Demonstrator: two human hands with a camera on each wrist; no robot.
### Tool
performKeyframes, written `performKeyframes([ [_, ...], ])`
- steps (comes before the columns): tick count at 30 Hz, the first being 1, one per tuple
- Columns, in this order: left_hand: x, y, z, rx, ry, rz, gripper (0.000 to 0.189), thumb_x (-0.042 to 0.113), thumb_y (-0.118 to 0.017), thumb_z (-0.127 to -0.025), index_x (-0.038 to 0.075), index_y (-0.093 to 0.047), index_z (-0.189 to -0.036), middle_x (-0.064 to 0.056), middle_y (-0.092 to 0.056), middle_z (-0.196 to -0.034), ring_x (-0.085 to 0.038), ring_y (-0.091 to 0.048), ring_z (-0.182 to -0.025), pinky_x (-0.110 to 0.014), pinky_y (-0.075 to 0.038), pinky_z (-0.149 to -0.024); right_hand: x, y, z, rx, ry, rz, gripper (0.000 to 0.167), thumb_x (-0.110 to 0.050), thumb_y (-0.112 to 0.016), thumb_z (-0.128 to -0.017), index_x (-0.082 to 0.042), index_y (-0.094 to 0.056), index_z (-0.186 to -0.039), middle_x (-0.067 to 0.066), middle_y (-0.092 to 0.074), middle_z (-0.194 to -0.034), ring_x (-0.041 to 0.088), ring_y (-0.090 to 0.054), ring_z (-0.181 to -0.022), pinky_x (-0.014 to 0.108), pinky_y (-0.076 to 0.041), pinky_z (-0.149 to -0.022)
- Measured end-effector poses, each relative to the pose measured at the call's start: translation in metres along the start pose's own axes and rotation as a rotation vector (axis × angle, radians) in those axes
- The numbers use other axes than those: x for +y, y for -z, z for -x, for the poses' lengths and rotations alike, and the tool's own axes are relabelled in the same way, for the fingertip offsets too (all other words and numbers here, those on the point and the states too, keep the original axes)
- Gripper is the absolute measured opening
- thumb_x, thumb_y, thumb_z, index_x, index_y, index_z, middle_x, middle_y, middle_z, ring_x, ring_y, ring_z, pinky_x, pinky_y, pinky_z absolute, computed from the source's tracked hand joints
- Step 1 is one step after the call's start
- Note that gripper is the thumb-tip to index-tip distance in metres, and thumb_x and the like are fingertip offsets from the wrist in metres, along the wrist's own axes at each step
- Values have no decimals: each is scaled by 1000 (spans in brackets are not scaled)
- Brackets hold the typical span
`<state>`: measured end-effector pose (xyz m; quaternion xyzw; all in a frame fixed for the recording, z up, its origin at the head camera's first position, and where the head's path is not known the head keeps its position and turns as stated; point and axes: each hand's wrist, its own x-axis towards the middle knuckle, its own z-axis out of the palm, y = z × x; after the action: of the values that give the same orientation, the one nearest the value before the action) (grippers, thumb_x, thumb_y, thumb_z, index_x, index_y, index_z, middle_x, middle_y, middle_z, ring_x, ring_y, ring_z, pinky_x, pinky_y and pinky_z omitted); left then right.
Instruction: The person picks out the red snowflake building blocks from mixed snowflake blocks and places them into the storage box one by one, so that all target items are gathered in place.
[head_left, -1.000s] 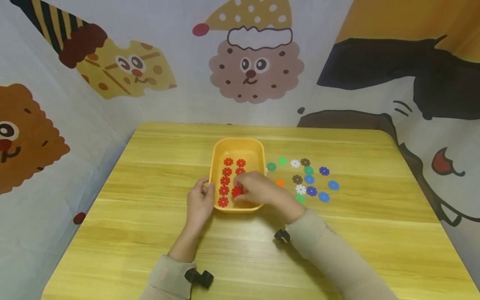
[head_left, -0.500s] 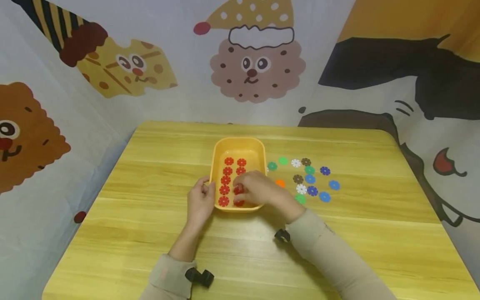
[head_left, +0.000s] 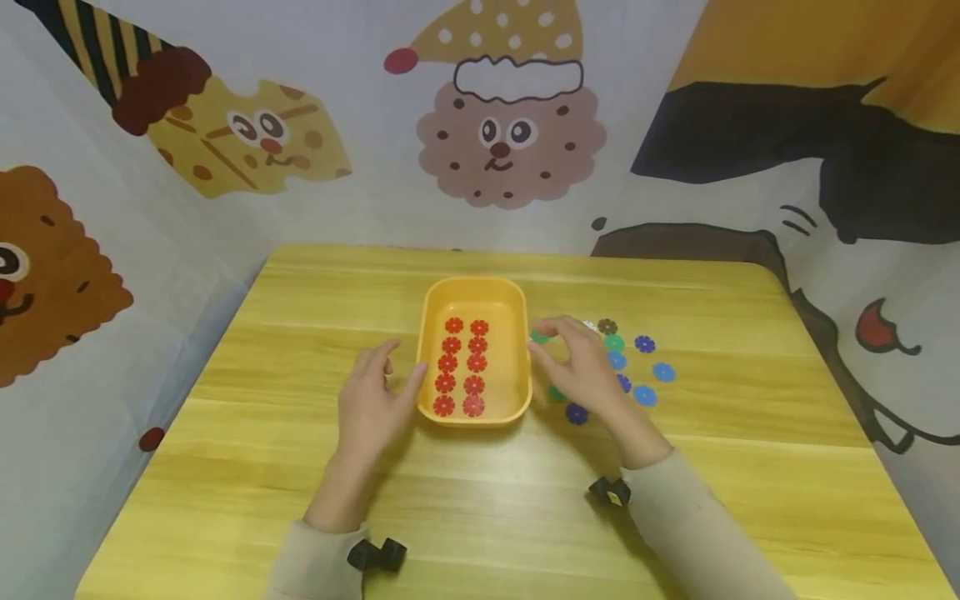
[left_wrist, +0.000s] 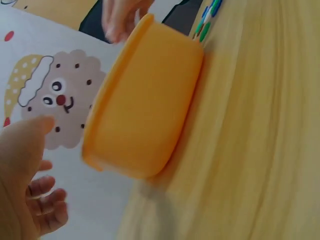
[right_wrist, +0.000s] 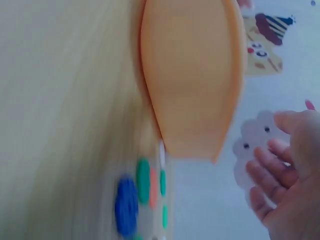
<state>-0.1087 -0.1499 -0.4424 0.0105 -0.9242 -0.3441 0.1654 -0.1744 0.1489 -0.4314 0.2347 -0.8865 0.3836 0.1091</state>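
Observation:
A yellow-orange plastic tray sits on the table, holding two columns of red notched plastic discs. My left hand is beside its left wall with fingers loosely spread; in the left wrist view a gap shows between that hand and the tray wall. At the opposite side my right hand hovers near the right rim, partly covering the loose discs. Seen from the right wrist, the right hand has relaxed fingers, holds nothing, and stands apart from the tray.
Loose notched discs in several colours lie right of the tray, among them a light blue disc, a dark blue disc and a brown disc. The wood-grain table meets a cartoon-printed cloth behind.
My right hand has left the red discs inside the tray and moved right, past its rim. My left hand has let go of the left rim and opened slightly outward.

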Motion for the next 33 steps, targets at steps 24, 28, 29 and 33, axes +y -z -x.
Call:
performKeyframes([
  [24, 28, -28, 6, -496, -447, -315, 81, 66, -66, -88, 13, -51, -148, -8, -57, -144, -30, -50, -135, -57, -14, -121, 15, 31, 30, -82, -92, 284, 88, -58, -66, -92, -7, -35, -156, 17, -20, -166, 44, -16, -150, 71, -11, -115],
  [28, 35, -30, 1, -594, -397, -387, 83, 67, -66, -87, 16, -50, -150, -8, -55, -146, -33, -47, -137, -58, -9, -121, 15, 28, 31, -86, -104, 254, 88, -57, -66, -92, -6, -35, -156, 16, -20, -165, 43, -16, -151, 72, -11, -114],
  [29, 36, -30, 0, -611, -391, -395, 83, 67, -65, -87, 16, -49, -151, -8, -55, -147, -33, -46, -138, -59, -8, -121, 15, 28, 31, -87, -104, 250, 88, -57, -67, -92, -6, -34, -156, 17, -20, -165, 44, -16, -150, 71, -11, -115],
  [33, 40, -28, -4, -635, -398, -396, 86, 68, -65, -87, 16, -47, -152, -11, -49, -152, -36, -40, -142, -61, -8, -120, 16, 27, 32, -99, -99, 253, 89, -56, -68, -92, -6, -33, -156, 18, -22, -164, 45, -19, -149, 71, -12, -115],
])
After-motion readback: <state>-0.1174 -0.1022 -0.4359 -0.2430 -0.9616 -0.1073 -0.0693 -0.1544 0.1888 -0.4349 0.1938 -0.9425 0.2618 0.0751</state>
